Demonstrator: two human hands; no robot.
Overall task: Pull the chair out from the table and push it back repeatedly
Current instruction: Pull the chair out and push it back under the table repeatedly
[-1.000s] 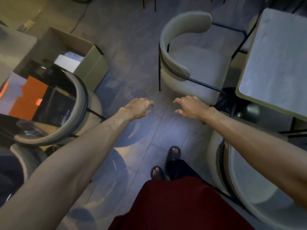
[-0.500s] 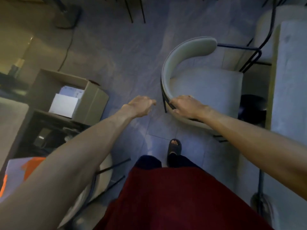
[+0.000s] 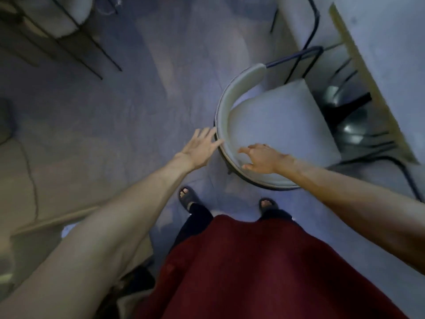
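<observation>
A person is standing over a pale round-backed chair (image 3: pixel 282 134), whose seat is pointing right toward the table (image 3: pixel 391 42), its front edge lying near the table's long edge. The left hand (image 3: pixel 201 146) is reaching with straight, spread fingers, the tips touching the outer rim of the curved backrest (image 3: pixel 232 97). The right hand (image 3: pixel 262 158) is lying over the backrest's top edge, fingers loosely spread, not curled round it. Grey floor (image 3: pixel 138 123) is stretching left of the chair. Sandalled feet (image 3: pixel 188 198) are standing just behind the backrest.
</observation>
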